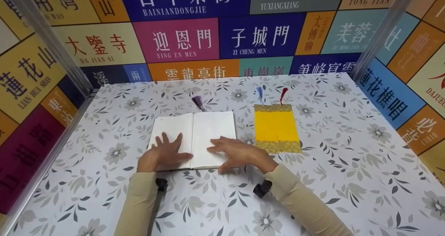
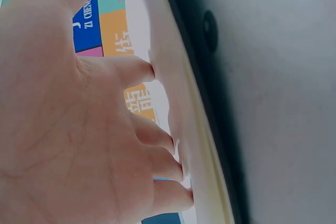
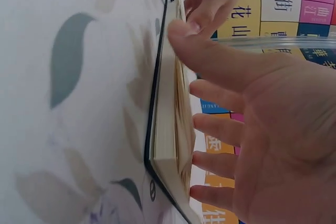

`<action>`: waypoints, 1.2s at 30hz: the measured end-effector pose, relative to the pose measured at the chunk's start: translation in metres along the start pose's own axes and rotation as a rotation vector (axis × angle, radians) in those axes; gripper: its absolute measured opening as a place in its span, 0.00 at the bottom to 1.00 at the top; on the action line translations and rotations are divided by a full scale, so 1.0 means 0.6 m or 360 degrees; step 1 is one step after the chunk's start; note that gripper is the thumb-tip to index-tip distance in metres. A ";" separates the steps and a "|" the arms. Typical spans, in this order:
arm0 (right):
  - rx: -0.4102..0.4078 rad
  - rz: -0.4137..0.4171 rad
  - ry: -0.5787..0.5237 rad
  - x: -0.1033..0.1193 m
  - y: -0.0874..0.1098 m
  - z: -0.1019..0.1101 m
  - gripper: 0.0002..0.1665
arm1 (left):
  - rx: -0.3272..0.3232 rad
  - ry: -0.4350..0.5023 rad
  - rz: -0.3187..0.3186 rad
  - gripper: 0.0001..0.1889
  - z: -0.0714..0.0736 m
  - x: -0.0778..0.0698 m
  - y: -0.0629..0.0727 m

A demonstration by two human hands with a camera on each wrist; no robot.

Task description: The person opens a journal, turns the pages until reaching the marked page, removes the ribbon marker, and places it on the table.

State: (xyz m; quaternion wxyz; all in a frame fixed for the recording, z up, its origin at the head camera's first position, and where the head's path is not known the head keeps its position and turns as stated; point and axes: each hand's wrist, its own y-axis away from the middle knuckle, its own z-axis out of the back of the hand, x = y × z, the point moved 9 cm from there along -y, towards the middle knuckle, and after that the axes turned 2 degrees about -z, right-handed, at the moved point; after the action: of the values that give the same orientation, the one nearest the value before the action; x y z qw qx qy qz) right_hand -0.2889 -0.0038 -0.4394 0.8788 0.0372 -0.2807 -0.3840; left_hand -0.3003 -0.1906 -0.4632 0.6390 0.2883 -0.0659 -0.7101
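Note:
An open book (image 1: 212, 128) with blank-looking white pages lies flat on the table, and a dark purple tassel (image 1: 197, 102) sticks out past its top edge. On the left page rests my left hand (image 1: 164, 154), fingers spread; the left wrist view shows its fingertips (image 2: 147, 71) touching the paper. My right hand (image 1: 240, 152) lies over the right page with spread fingers, its thumb near the bottom edge. In the right wrist view the book's dark cover and page block (image 3: 165, 98) show edge-on beside that hand. Neither hand grips anything.
Right of the book lie yellow bookmarks (image 1: 276, 126) with patterned gold ends, side by side, with a blue tassel (image 1: 260, 94) and a red tassel (image 1: 283, 95). A floral cloth (image 1: 208, 208) covers the table. Colourful printed panels (image 1: 177, 38) stand behind and at both sides.

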 end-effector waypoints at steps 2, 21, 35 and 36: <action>0.0001 0.0000 0.0042 0.001 0.001 0.000 0.46 | -0.0003 0.0008 0.0004 0.50 0.000 0.001 0.001; 0.0103 0.0163 -0.0211 -0.021 0.016 0.014 0.27 | -0.0021 0.0012 -0.0030 0.50 -0.006 0.003 0.001; -0.0543 -0.0125 -0.1115 -0.117 0.008 0.078 0.32 | -0.0008 -0.0001 -0.0088 0.50 0.001 -0.001 0.001; -0.0572 -0.0157 -0.1178 -0.123 0.009 0.080 0.33 | -0.0009 -0.0001 -0.0086 0.50 0.001 -0.001 0.001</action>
State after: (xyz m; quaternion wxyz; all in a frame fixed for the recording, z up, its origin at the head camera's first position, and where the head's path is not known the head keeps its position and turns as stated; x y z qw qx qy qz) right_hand -0.3509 0.0583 -0.4321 0.6915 -0.2441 -0.5042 -0.4561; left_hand -0.3001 -0.1902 -0.4618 0.6202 0.2880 -0.0563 -0.7275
